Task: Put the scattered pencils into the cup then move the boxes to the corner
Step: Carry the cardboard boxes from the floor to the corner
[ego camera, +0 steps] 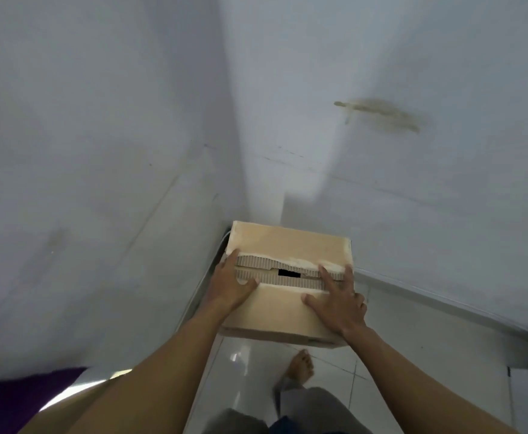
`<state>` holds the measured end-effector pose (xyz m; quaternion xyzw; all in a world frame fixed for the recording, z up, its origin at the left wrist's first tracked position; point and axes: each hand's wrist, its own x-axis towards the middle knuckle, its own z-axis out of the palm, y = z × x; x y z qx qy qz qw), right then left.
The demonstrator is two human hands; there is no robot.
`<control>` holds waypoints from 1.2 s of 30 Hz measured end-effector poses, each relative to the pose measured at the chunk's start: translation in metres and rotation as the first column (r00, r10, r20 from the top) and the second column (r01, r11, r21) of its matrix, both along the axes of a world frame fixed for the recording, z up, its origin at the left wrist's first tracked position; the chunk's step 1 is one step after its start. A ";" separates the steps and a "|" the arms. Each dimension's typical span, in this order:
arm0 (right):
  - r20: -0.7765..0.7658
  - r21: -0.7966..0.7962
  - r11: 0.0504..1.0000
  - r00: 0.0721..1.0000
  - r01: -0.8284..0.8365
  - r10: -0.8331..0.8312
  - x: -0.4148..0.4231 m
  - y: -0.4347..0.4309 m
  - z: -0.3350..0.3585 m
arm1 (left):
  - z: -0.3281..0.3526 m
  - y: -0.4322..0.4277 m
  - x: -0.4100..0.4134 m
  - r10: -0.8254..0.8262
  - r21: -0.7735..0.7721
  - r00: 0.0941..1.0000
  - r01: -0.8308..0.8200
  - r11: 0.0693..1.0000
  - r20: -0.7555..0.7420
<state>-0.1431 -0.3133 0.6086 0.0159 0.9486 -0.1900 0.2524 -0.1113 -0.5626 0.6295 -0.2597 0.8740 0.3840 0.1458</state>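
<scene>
A tan cardboard box (287, 245) with a torn strip of corrugated board across its closed top sits low in the corner where two white walls meet. My left hand (233, 285) lies on the box's left side, thumb on top and fingers over the left edge. My right hand (339, 300) rests flat on the top near the right edge, fingers spread and straight. No pencils or cup are in view.
White walls (100, 151) close in on the left and right of the box. The glossy white tiled floor (413, 355) runs toward me, with my bare foot (302, 368) just behind the box. A purple cloth (21, 399) lies at the lower left.
</scene>
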 end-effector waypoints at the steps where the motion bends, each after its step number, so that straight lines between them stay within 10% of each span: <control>1: 0.021 -0.003 1.000 1.000 0.004 -0.004 -0.012 -0.005 -0.006 | -0.007 -0.007 -0.011 -0.009 0.014 1.000 0.008 1.000 0.017; 36: 0.013 -0.107 0.993 0.999 0.046 -0.044 -0.142 -0.166 -0.347 | -0.365 -0.178 -0.194 -0.141 0.066 0.987 0.136 0.989 0.081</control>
